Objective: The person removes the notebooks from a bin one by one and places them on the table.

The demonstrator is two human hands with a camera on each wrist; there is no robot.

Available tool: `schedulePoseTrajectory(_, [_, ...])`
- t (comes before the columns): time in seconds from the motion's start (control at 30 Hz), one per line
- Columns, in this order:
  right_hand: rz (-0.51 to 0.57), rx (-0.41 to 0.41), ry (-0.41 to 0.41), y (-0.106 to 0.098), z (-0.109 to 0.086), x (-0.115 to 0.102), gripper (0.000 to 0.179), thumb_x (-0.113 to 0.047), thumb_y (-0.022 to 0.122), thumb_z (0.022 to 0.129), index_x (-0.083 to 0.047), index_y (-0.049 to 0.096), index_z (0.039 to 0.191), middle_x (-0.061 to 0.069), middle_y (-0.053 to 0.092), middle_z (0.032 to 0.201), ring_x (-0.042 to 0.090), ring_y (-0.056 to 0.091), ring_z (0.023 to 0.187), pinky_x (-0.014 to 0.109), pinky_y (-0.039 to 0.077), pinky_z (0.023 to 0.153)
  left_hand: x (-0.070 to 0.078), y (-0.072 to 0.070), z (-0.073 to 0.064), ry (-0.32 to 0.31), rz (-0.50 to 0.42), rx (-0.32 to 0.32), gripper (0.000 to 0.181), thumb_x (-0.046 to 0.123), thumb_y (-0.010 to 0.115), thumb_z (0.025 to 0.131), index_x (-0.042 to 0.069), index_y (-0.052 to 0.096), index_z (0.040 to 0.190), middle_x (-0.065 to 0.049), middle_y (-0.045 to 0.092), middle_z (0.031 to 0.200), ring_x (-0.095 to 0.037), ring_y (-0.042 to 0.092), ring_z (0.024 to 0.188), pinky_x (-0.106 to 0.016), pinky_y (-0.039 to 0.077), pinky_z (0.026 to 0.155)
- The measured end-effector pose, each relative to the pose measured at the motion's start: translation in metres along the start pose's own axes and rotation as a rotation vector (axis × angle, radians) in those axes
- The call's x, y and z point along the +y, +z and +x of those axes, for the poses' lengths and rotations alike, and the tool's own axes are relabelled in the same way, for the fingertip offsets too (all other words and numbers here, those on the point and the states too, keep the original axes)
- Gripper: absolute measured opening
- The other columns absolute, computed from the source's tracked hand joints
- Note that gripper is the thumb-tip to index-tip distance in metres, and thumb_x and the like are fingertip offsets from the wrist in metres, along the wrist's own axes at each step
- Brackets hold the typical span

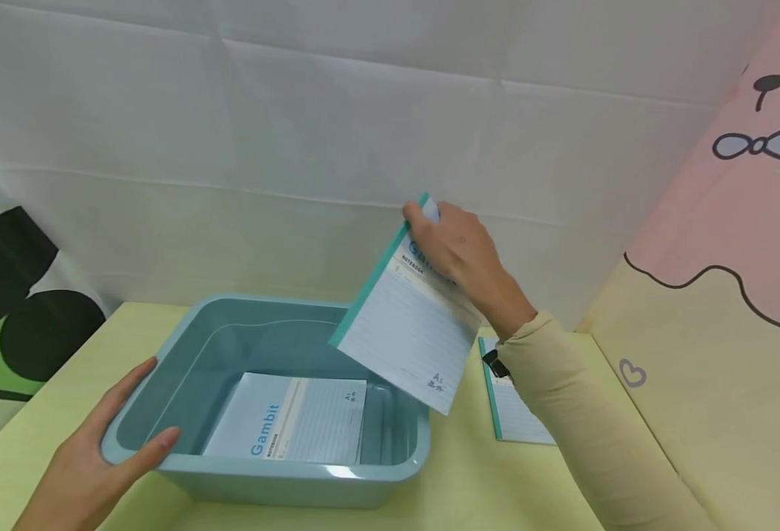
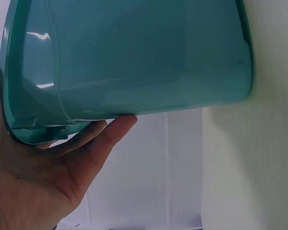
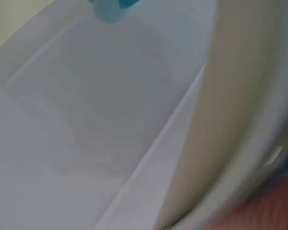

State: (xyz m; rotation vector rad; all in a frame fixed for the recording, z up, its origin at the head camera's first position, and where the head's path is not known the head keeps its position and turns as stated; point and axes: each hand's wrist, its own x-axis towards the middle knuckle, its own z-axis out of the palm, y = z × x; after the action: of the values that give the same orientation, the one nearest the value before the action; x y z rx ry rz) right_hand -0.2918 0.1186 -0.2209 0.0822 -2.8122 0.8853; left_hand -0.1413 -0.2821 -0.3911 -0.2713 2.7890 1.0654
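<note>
My right hand (image 1: 459, 247) pinches a notebook (image 1: 406, 324) by its top edge, thumb in front. The notebook has a pale blue lined cover and a teal spine; it hangs tilted over the right side of a blue-green plastic basin (image 1: 390, 472). Inside the basin lies another notebook (image 1: 320, 417), "Gambit" on its cover, with a further edge showing beneath it. My left hand (image 1: 88, 461) holds the basin's near left corner. In the left wrist view, the fingers of the left hand (image 2: 43, 177) lie against the basin's outer wall (image 2: 144, 57) below the rim.
A third notebook (image 1: 519, 413) lies on the pale yellow-green table (image 1: 463, 479) right of the basin, partly covered by my right sleeve (image 1: 589, 413). A white cloth (image 1: 337, 147) hangs behind. A printed pink and cream panel (image 1: 715, 243) stands at right. The right wrist view is largely blurred.
</note>
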Motion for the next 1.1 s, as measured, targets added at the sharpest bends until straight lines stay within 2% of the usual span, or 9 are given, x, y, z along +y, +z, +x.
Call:
schedulePoseTrajectory(0.27, [-0.189, 0.059, -0.118, 0.006, -0.003, 0.047, 0.043, -0.054, 0.044, 0.093, -0.012, 0.054, 0.091, 0.009, 0.051, 0.078, 0.028, 0.05, 0.071, 0.039, 0.036, 0.082, 0.001, 0.002, -0.002, 0.016, 0.011, 0.023, 0.104, 0.063, 0.058, 0.098, 0.031, -0.012, 0.167, -0.038, 0.011, 0.167, -0.066, 0.043, 0.121, -0.071, 0.057, 0.088])
schedulePoseTrajectory(0.4, [-0.204, 0.021, -0.11, 0.009, -0.006, 0.073, 0.043, -0.053, 0.042, 0.094, -0.013, 0.054, 0.092, 0.008, 0.05, 0.078, 0.028, 0.049, 0.073, 0.04, 0.036, 0.083, 0.0, 0.003, -0.003, 0.02, 0.011, 0.026, 0.104, 0.063, 0.059, 0.098, 0.031, -0.012, 0.167, -0.038, 0.011, 0.167, -0.065, 0.042, 0.122, -0.071, 0.056, 0.088])
schedulePoseTrajectory(0.53, [-0.197, -0.022, -0.087, 0.008, -0.01, 0.097, 0.038, -0.05, 0.044, 0.094, -0.013, 0.053, 0.09, 0.007, 0.052, 0.077, 0.026, 0.051, 0.07, 0.036, 0.039, 0.072, 0.0, 0.003, -0.004, 0.022, 0.01, 0.027, 0.104, 0.063, 0.059, 0.098, 0.032, -0.012, 0.167, -0.039, 0.012, 0.166, -0.066, 0.043, 0.122, -0.071, 0.057, 0.088])
schedulePoseTrajectory(0.8, [-0.299, -0.106, -0.138, 0.014, -0.025, 0.154, 0.036, -0.048, 0.052, 0.094, -0.014, 0.051, 0.081, 0.002, 0.047, 0.07, 0.019, 0.045, 0.064, 0.031, 0.034, 0.066, 0.001, 0.004, -0.006, 0.023, 0.003, 0.037, 0.104, 0.062, 0.059, 0.098, 0.031, -0.012, 0.167, -0.039, 0.013, 0.165, -0.068, 0.043, 0.121, -0.069, 0.058, 0.086])
schedulePoseTrajectory(0.97, [-0.295, -0.205, -0.117, 0.027, -0.043, 0.188, 0.037, -0.048, 0.054, 0.096, -0.012, 0.059, 0.091, 0.002, 0.054, 0.072, 0.017, 0.05, 0.065, 0.031, 0.039, 0.062, 0.002, 0.005, -0.008, 0.025, 0.005, 0.041, 0.104, 0.062, 0.059, 0.098, 0.031, -0.012, 0.167, -0.039, 0.013, 0.166, -0.068, 0.044, 0.121, -0.069, 0.058, 0.085])
schedulePoseTrajectory(1.03, [-0.306, -0.224, -0.115, 0.034, -0.05, 0.199, 0.044, -0.05, 0.054, 0.096, -0.008, 0.066, 0.104, 0.004, 0.063, 0.082, 0.019, 0.056, 0.073, 0.039, 0.048, 0.073, 0.002, 0.005, -0.009, 0.023, 0.006, 0.041, 0.104, 0.062, 0.059, 0.098, 0.031, -0.012, 0.167, -0.039, 0.012, 0.166, -0.067, 0.044, 0.12, -0.069, 0.058, 0.085])
schedulePoseTrajectory(1.1, [-0.316, -0.233, -0.108, 0.039, -0.059, 0.209, 0.056, -0.051, 0.054, 0.097, -0.002, 0.068, 0.12, 0.012, 0.073, 0.101, 0.026, 0.067, 0.089, 0.051, 0.052, 0.091, 0.002, 0.005, -0.01, 0.021, 0.003, 0.039, 0.104, 0.062, 0.059, 0.098, 0.031, -0.012, 0.167, -0.039, 0.012, 0.166, -0.067, 0.044, 0.12, -0.069, 0.058, 0.085])
